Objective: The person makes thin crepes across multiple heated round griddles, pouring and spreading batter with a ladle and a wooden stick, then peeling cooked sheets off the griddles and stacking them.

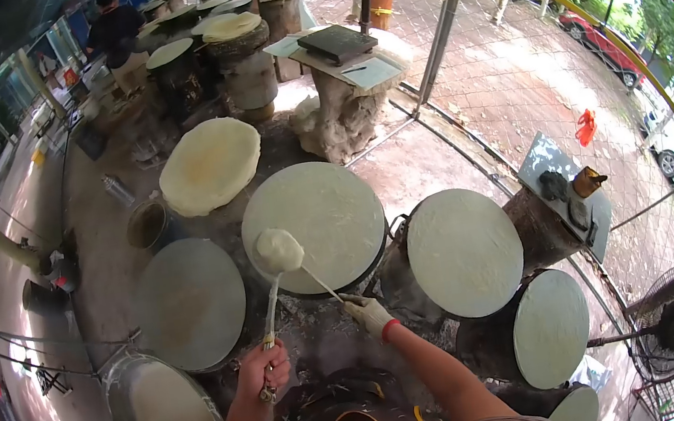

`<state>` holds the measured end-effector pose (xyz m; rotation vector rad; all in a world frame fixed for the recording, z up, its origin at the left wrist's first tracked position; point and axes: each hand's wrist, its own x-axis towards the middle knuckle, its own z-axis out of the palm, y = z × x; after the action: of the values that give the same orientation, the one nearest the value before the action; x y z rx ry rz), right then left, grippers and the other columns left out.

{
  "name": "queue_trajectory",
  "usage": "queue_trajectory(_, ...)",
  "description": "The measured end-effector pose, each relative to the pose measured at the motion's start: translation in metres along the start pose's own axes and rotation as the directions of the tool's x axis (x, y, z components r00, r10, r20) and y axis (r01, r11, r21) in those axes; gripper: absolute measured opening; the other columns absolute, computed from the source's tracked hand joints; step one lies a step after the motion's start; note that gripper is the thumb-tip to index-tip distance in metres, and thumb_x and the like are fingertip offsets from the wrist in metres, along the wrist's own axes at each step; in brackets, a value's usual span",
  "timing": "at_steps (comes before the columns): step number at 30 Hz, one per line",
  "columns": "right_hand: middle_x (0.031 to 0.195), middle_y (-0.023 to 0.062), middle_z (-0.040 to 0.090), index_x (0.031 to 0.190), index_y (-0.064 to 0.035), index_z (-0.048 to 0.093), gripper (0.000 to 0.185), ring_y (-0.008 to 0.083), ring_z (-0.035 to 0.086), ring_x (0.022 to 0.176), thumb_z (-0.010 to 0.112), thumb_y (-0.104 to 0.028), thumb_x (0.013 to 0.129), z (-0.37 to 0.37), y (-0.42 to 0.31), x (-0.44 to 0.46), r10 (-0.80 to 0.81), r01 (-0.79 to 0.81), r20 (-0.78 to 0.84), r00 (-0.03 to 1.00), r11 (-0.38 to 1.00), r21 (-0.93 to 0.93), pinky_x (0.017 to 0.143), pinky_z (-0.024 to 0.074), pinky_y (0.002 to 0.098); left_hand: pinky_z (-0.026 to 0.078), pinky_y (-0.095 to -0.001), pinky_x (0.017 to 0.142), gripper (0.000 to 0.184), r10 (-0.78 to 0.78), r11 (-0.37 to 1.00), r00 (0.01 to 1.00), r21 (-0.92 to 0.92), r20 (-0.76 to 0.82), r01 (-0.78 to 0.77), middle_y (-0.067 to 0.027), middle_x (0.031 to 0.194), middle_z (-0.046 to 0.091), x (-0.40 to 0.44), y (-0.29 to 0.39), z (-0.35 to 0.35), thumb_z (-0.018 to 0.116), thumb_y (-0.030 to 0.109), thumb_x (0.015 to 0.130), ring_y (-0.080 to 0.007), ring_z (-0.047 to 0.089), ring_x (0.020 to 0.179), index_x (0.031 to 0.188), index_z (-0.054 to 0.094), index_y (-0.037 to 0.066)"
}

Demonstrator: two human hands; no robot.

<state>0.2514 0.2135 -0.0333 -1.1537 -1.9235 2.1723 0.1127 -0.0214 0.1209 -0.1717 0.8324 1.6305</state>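
My left hand (262, 371) is closed round the handle of a ladle (271, 307), whose far end meets a lump of pale batter (279, 250). The lump lies at the left edge of a round griddle (321, 221) coated with a thin pale layer. In my right hand (369, 314), which wears a light glove, is a thin stick (323, 284) that reaches up-left to the same lump. Whether the ladle's bowl or the stick's tip is under the batter cannot be made out.
Coated griddles (465, 253) stand to the right, a bare-looking griddle (191, 304) and batter basin (168, 415) to the left. Behind are stacked flatbreads (211, 166) and a stump table (378, 75). A fan (672, 323) stands far right; a person (115, 30) is at the back left.
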Motion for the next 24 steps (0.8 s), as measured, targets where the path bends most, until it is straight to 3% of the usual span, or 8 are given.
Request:
queue_trajectory(1,0.073,-0.0053,0.055,0.122,-0.0093,0.056,0.035,0.0026,0.04,0.055,0.057,-0.021,0.089,-0.001,0.013,0.008,-0.007,0.005,0.008,1.0,0.973,0.231,0.048,0.0335,0.0197,0.028,-0.0186,0.035,0.008,-0.001,1.0,1.0,-0.031,-0.013,0.001,-0.0001,0.067,0.04,-0.004,-0.003,-0.004,0.047,0.011,0.09,-0.005,0.032,0.041,0.096,0.05,0.007)
queue_trajectory(5,0.067,-0.0076,0.049,0.124,-0.0148,0.054,0.036,0.0031,0.038,0.049,0.056,-0.023,0.09,-0.016,0.027,0.011,0.15,0.047,-0.295,0.944,0.822,0.567,0.043,0.0306,0.019,0.027,-0.0188,0.033,0.007,0.085,0.992,0.992,-0.084,-0.094,-0.093,-0.0001,0.066,0.039,-0.039,-0.008,-0.015,0.047,0.011,0.09,-0.0051,0.032,0.04,0.095,0.048,0.006)
queue_trajectory(9,0.064,-0.0044,0.048,0.13,-0.0217,0.047,0.04,0.0057,0.04,0.046,0.053,-0.026,0.091,0.001,0.041,0.024,-0.014,0.074,-0.167,0.986,0.931,0.357,0.041,0.0318,0.0202,0.027,-0.0203,0.032,0.007,0.359,0.933,0.918,0.102,-0.167,-0.346,-0.0006,0.064,0.04,-0.083,0.012,-0.004,0.048,0.011,0.089,-0.0058,0.034,0.038,0.094,0.047,0.006)
queue_trajectory(11,0.066,-0.0043,0.049,0.13,-0.0229,0.047,0.039,0.0056,0.04,0.048,0.052,-0.027,0.092,0.03,0.028,0.023,-0.009,0.035,-0.065,0.998,0.905,0.424,0.042,0.0327,0.0199,0.026,-0.0211,0.031,0.007,0.445,0.882,0.875,0.261,-0.192,-0.392,-0.0007,0.061,0.039,-0.086,0.03,-0.01,0.047,0.01,0.089,-0.0063,0.032,0.035,0.095,0.046,0.006)
queue_trajectory(15,0.064,-0.0043,0.048,0.129,-0.0255,0.048,0.036,0.0057,0.04,0.048,0.048,-0.029,0.094,0.109,-0.032,0.003,0.145,-0.131,0.0,0.989,0.893,0.43,0.042,0.0331,0.0201,0.027,-0.0226,0.031,0.008,0.566,0.748,0.798,0.537,-0.208,-0.391,-0.0003,0.055,0.038,-0.054,0.068,-0.063,0.049,0.01,0.087,-0.0071,0.033,0.033,0.093,0.044,0.007)
queue_trajectory(18,0.061,-0.0042,0.047,0.128,-0.0276,0.048,0.034,0.0058,0.04,0.046,0.045,-0.029,0.095,0.171,-0.017,0.023,0.059,-0.044,-0.017,0.998,0.879,0.475,0.041,0.0333,0.0207,0.03,-0.0241,0.033,0.015,0.562,0.712,0.804,0.609,-0.194,-0.35,-0.0008,0.056,0.04,-0.002,0.086,-0.132,0.052,0.017,0.087,-0.0079,0.037,0.035,0.09,0.042,0.006)
queue_trajectory(21,0.061,-0.0028,0.049,0.126,-0.0255,0.052,0.034,0.0076,0.041,0.044,0.049,-0.025,0.093,0.246,0.048,0.067,-0.104,0.132,-0.25,0.963,0.987,0.097,0.042,0.0359,0.0226,0.042,-0.0337,0.043,0.015,0.51,0.578,0.83,0.804,-0.225,-0.137,-0.0081,0.063,0.05,0.03,0.108,-0.185,0.049,0.015,0.087,-0.0196,0.053,0.048,0.093,0.042,0.003)
queue_trajectory(24,0.084,0.005,0.065,0.125,-0.0136,0.053,0.037,0.0148,0.061,0.067,0.054,-0.023,0.089,0.278,0.024,0.055,-0.213,0.098,-0.312,0.926,0.933,-0.345,0.059,0.0462,0.0262,0.047,-0.0451,0.067,0.024,0.679,0.084,0.719,0.989,-0.149,0.126,-0.0207,0.087,0.058,0.067,0.112,-0.274,0.045,0.013,0.086,-0.0359,0.06,0.078,0.106,0.043,0.0)
